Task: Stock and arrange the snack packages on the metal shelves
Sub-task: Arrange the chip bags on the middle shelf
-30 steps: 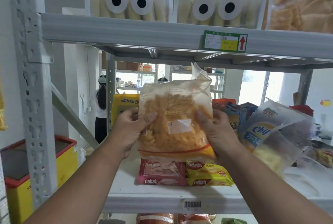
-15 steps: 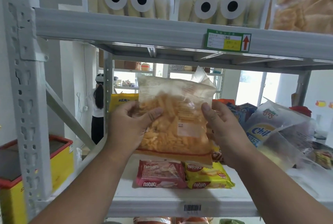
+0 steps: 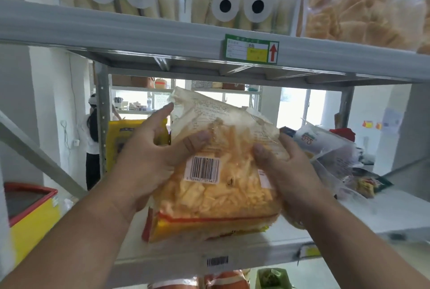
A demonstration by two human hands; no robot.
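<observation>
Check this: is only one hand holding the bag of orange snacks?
No. Both the left hand and right hand grip the bag.

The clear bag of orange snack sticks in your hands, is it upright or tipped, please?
Tipped: the clear bag of orange snack sticks leans with its top toward the left, held between the left hand and right hand.

White walls (image 3: 46,93) and bright windows (image 3: 293,109) show behind the rack. A red-rimmed yellow chest (image 3: 32,209) stands at left; a person (image 3: 92,139) stands by distant shelving (image 3: 149,93).
</observation>
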